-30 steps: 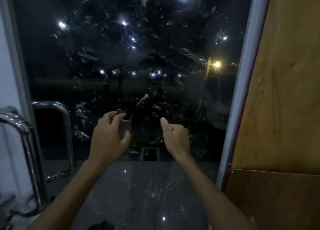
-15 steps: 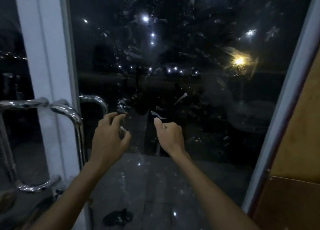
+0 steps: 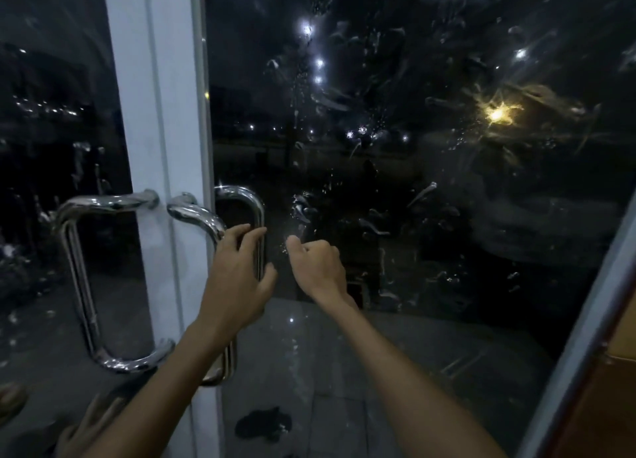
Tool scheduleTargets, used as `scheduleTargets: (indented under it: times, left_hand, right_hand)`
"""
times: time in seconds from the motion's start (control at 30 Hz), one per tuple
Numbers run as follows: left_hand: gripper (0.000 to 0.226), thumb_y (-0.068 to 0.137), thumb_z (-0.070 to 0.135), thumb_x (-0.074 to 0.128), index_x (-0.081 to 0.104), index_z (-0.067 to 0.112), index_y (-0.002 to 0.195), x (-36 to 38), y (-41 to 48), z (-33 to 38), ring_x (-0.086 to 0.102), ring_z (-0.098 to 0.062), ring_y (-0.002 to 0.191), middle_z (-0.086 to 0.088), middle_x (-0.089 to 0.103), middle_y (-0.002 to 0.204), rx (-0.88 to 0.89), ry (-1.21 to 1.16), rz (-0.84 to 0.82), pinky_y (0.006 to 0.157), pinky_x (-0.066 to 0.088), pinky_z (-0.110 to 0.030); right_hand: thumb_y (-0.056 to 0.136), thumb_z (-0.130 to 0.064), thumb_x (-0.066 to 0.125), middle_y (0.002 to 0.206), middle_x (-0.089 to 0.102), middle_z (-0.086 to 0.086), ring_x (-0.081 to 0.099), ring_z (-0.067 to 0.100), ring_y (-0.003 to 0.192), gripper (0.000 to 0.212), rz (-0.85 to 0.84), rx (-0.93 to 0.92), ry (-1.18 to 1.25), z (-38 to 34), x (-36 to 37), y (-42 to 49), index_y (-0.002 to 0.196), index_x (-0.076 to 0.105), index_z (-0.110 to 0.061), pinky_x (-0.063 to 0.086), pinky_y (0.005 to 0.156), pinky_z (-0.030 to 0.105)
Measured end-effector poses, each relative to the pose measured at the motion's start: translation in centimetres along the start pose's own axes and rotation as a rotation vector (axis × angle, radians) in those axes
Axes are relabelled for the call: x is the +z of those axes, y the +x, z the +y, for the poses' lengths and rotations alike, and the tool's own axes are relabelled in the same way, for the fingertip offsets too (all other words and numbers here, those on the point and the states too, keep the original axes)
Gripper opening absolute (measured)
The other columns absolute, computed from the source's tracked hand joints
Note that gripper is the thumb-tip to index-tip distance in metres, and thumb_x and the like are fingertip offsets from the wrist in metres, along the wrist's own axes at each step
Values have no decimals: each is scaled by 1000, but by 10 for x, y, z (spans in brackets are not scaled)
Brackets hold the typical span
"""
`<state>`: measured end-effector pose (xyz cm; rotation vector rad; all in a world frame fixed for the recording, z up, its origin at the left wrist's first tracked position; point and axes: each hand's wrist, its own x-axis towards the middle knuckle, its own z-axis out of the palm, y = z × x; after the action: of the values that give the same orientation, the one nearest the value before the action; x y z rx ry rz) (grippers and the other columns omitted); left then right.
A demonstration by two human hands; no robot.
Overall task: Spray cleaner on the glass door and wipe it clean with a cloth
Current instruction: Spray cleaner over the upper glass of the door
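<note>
Two hands at the smeared glass door [image 3: 395, 189], dead ahead, right of the white frame [image 3: 161, 147].
Left hand [image 3: 237, 275]: wide, curved before one of three chrome handles [image 3: 256, 213], contact unclear. Right hand [image 3: 318, 264]: curled tight, contents hidden. Dark floor patch [image 3: 263, 425] unidentifiable.

A: Camera position?
B: One head-worn wide-angle view, facing forward and slightly down, close to the glass door [image 3: 430, 189].
A: Framing?
B: Both forearms enter from the bottom edge. The left hand [image 3: 237, 278] and right hand [image 3: 318, 268] sit near centre. The white door frame [image 3: 161, 113] stands left of centre.
</note>
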<state>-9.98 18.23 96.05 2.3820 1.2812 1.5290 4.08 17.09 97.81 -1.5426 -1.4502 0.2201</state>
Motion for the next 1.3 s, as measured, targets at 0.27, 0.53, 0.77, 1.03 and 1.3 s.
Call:
scheduleTargets:
  times: [0.27,0.53,0.77,1.03,1.3]
  left_hand:
    - [56,84,21,64,44,14,136,10,-5,-12,38,-23,129,-8,36,141,26,-14,-50,98,39,-30]
    - [55,84,20,65,46,13,135,38,-15,10,36,-21,129,-8,37,139,70,-71,-98,99,34,-25]
    - [55,84,21,65,46,14,135,67,-26,38,38,-20,129,-6,38,139,82,-110,-133,99,40,-28]
    - [54,85,21,63,47,13,135,90,-33,83,40,-21,127,-6,38,140,99,-148,-161,100,42,-31]
    - [53,86,20,63,47,11,135,116,-45,124,40,-23,128,-9,39,140,117,-123,-198,101,41,-34]
  right_hand:
    - [93,-55,42,42,41,-7,41,12,43,62,36,5,-81,16,6,-13,43,44,-17,33,50,27]
    - [94,-44,42,50,49,4,49,20,51,59,307,213,-54,68,-37,-27,49,52,-7,42,56,32]
    - [89,-53,41,53,59,15,57,32,54,67,346,211,-95,107,-68,-49,47,51,-2,48,58,39]
    - [96,-47,43,62,61,24,56,31,58,69,382,246,-102,135,-121,-69,56,54,8,46,60,36]
    - [94,-43,40,51,47,10,42,20,48,57,405,335,-62,171,-172,-85,52,53,-6,37,52,34]
